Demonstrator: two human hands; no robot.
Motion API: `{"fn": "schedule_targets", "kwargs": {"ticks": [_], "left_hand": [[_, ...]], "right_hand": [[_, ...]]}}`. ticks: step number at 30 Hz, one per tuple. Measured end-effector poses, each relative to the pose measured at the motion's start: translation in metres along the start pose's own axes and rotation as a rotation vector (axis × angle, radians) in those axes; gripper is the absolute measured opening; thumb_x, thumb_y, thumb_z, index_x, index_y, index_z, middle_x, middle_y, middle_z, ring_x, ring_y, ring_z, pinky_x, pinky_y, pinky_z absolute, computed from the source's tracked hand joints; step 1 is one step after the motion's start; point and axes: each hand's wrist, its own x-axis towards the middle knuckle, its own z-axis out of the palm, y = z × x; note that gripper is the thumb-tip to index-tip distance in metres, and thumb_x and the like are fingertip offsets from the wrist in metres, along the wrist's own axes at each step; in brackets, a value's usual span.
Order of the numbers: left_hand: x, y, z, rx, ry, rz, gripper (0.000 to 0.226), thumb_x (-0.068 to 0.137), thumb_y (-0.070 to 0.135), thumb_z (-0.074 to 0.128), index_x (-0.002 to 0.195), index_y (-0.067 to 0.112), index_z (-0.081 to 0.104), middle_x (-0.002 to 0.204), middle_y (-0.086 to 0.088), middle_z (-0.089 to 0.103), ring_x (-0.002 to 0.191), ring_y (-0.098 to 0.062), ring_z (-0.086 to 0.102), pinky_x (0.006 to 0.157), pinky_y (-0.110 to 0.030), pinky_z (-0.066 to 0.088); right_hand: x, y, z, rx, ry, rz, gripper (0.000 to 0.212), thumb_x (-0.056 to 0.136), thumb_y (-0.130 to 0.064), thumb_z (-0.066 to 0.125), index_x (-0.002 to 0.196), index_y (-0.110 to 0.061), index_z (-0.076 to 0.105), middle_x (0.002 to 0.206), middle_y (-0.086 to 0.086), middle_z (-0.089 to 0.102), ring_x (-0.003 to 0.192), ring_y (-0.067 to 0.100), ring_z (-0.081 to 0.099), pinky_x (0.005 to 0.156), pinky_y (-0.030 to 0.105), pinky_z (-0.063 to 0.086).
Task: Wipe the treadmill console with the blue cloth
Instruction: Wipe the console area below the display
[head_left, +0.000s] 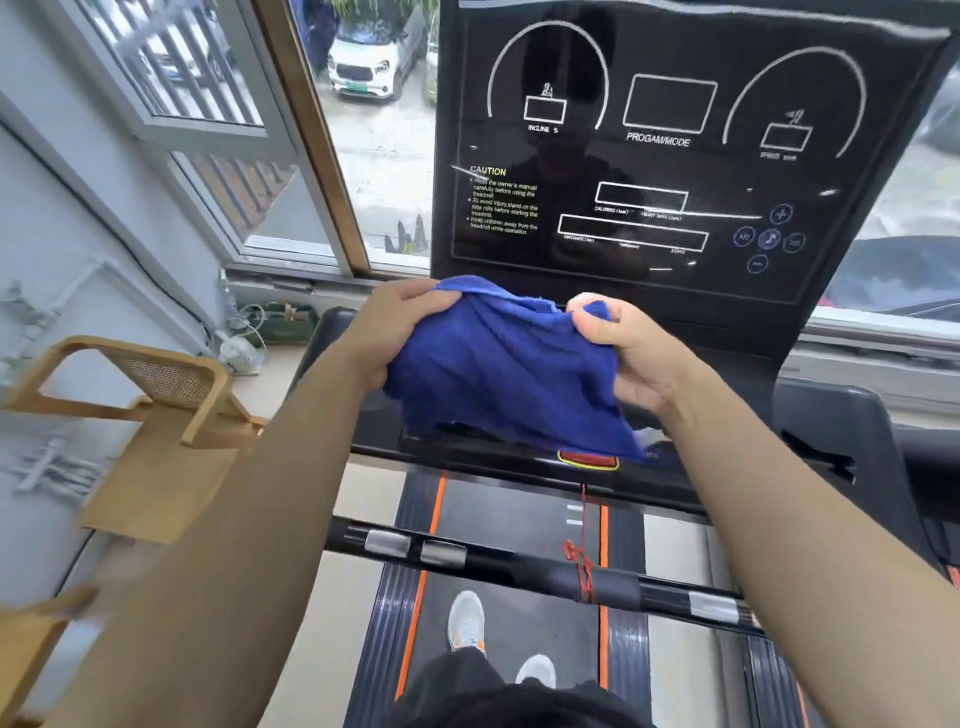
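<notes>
Daylight from the window (374, 156) on your left falls across a treadmill that fills the space ahead of you. Nearest you, your shoes (467, 621) stand on the treadmill belt (519, 613), which has orange stripes along its edges. Just beyond them a black handlebar (519, 564) crosses the belt, with a red cord (582, 566) knotted around it and running up toward a red safety key (589, 460) on the lower edge of the console.

Above that key you hold the blue cloth (504, 364) stretched between both hands. Your left hand (395, 322) has its fingers (436, 296) closed over the cloth's upper left corner, bunching the fabric. Your right hand (628, 348) has its fingers (587, 317) pinched together on the upper right corner. Below your fingers the cloth hangs loose, and its lower edge drapes close over the console's bottom shelf, partly covering the safety key; whether it touches the shelf is hard to tell.

Beyond your fingers rises the treadmill console (675, 156), a glossy black panel tilted toward you, printed with white dial outlines, display boxes and a caution notice. The cloth is in front of its lower edge, apart from the printed face.

To the left of your left hand, wooden chairs (156, 395) stand by the wall. Farther off, through the window, a white car (369, 62) is parked outside.
</notes>
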Motion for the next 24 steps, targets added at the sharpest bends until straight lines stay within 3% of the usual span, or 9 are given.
{"fn": "schedule_targets", "kwargs": {"ticks": [2,4,7,9,12,15,18,21,24], "left_hand": [[-0.009,0.005,-0.004,-0.053,-0.115,-0.067,0.037,0.091,0.025,0.062,0.113,-0.003,0.069,0.098,-0.010,0.070,0.087,-0.014,0.062,0.079,-0.025,0.049],[-0.016,0.008,-0.003,-0.059,-0.181,-0.109,0.028,0.093,0.023,0.060,0.110,0.004,0.073,0.098,-0.010,0.070,0.087,-0.014,0.063,0.081,-0.025,0.049],[-0.007,0.002,0.003,0.077,-0.157,-0.207,0.020,0.096,0.019,0.060,0.098,0.012,0.079,0.096,-0.009,0.074,0.088,-0.015,0.066,0.084,-0.030,0.049],[0.016,-0.014,0.010,0.404,0.036,-0.148,0.013,0.090,0.016,0.066,0.089,0.015,0.079,0.088,-0.004,0.074,0.086,-0.017,0.066,0.082,-0.030,0.048],[0.035,-0.049,0.024,0.651,0.368,0.053,0.022,0.089,0.008,0.062,0.109,0.013,0.070,0.098,-0.001,0.066,0.094,-0.018,0.062,0.089,-0.028,0.048],[0.023,-0.086,0.042,0.715,0.464,0.297,0.030,0.093,-0.001,0.052,0.119,0.010,0.063,0.121,-0.005,0.057,0.107,-0.019,0.055,0.100,-0.031,0.045],[0.000,-0.133,0.053,0.968,0.345,0.437,0.031,0.093,0.004,0.058,0.123,0.005,0.066,0.132,-0.009,0.061,0.122,-0.022,0.056,0.105,-0.032,0.045],[-0.015,-0.170,0.052,1.282,0.109,0.379,0.052,0.099,0.024,0.043,0.144,-0.001,0.048,0.151,-0.017,0.047,0.140,-0.031,0.046,0.117,-0.042,0.034],[-0.030,-0.181,0.040,1.376,0.053,0.290,0.059,0.105,0.034,0.025,0.157,0.006,0.026,0.165,-0.013,0.022,0.152,-0.027,0.023,0.123,-0.045,0.023]], "right_hand": [[-0.007,0.002,-0.006,0.086,-0.071,0.028,0.032,0.073,-0.030,0.085,0.067,-0.020,0.054,0.070,-0.003,0.049,0.064,0.010,0.048,0.059,0.024,0.040],[-0.012,0.007,-0.009,0.158,-0.066,0.029,0.031,0.079,-0.028,0.081,0.075,-0.016,0.053,0.079,0.003,0.048,0.073,0.014,0.050,0.067,0.029,0.042],[-0.001,0.018,-0.011,0.162,0.197,0.006,0.018,0.097,-0.014,0.058,0.080,-0.012,0.053,0.077,0.001,0.058,0.073,0.014,0.058,0.071,0.029,0.050],[0.014,0.028,-0.014,-0.118,0.524,-0.061,0.017,0.097,-0.013,0.062,0.080,-0.016,0.060,0.078,-0.002,0.063,0.074,0.014,0.060,0.074,0.032,0.050],[0.031,0.049,-0.023,-0.740,0.832,-0.167,0.017,0.089,-0.010,0.066,0.084,-0.026,0.064,0.090,-0.007,0.067,0.085,0.013,0.062,0.085,0.033,0.051],[0.028,0.081,-0.018,-1.118,0.743,-0.324,0.027,0.088,0.002,0.054,0.101,-0.017,0.069,0.107,0.001,0.068,0.098,0.021,0.062,0.090,0.033,0.049],[0.022,0.129,-0.011,-1.595,0.481,-0.293,0.046,0.092,-0.015,0.053,0.137,-0.009,0.057,0.146,0.013,0.052,0.132,0.033,0.047,0.110,0.043,0.041],[0.021,0.159,0.002,-1.801,0.269,-0.060,0.067,0.099,-0.042,0.031,0.157,-0.009,0.026,0.166,0.017,0.015,0.154,0.032,0.013,0.123,0.047,0.020],[0.015,0.172,0.015,-1.800,0.263,0.004,0.069,0.100,-0.048,0.024,0.158,-0.010,0.022,0.167,0.014,0.010,0.155,0.027,0.006,0.123,0.045,0.012]]}}
